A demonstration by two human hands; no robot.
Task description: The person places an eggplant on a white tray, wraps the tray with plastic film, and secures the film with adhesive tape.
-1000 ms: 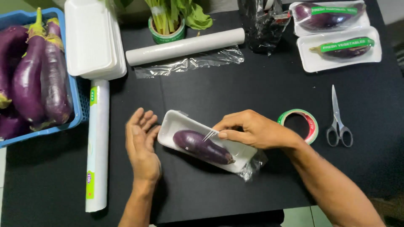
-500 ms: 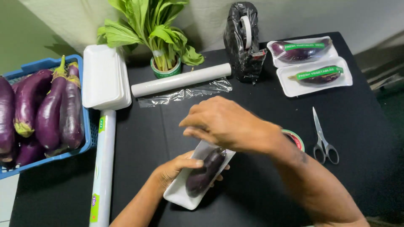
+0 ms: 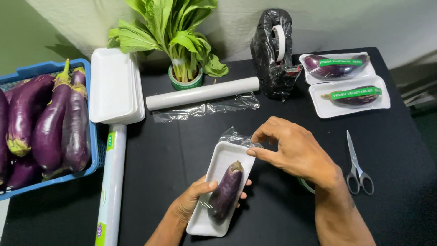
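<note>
Black tabletop fills the frame. At lower centre, the left hand (image 3: 193, 200) cups a white foam tray (image 3: 217, 182) holding a purple eggplant (image 3: 225, 191). The right hand (image 3: 296, 150) pinches clear wrap (image 3: 234, 135) at the tray's top corner. Wrapping seems underway; pulling the film taut looks next. Scissors (image 3: 357, 166) lie right.
</note>
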